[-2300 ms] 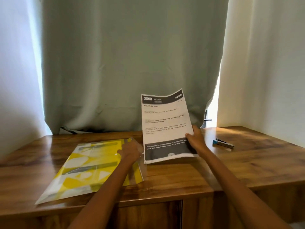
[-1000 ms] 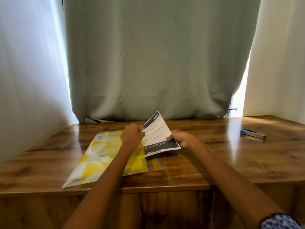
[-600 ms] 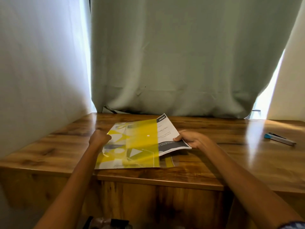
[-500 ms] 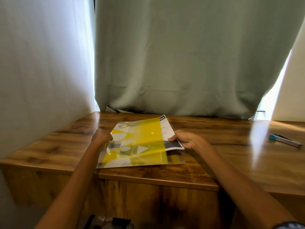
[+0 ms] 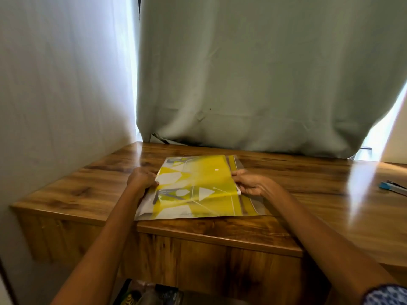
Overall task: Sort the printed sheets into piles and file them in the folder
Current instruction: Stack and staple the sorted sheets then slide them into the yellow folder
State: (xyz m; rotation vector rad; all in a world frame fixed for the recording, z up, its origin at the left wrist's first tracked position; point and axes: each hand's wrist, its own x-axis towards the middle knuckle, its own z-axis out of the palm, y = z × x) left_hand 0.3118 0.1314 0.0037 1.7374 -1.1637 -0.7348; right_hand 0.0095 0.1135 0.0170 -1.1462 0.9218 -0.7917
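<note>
Fingers (image 5: 152,183) of the left hand (image 5: 141,180) are curled and pinch the left edge of the yellow folder (image 5: 198,186), with the thumb on top of it. On the opposite side, the right hand (image 5: 251,183) grips the right edge of the folder; its fingers are bent around this edge, where a thin white edge of the printed sheets (image 5: 238,190) shows just beside the fingertips. Between the two hands the folder lies nearly flat on the wooden desk (image 5: 308,194), its translucent yellow cover over a page with grey and white shapes. Well apart from the right fingers, at the far right, a blue and dark stapler (image 5: 394,187) lies on the desk. Behind the fingers hangs a grey-green curtain (image 5: 264,73).
</note>
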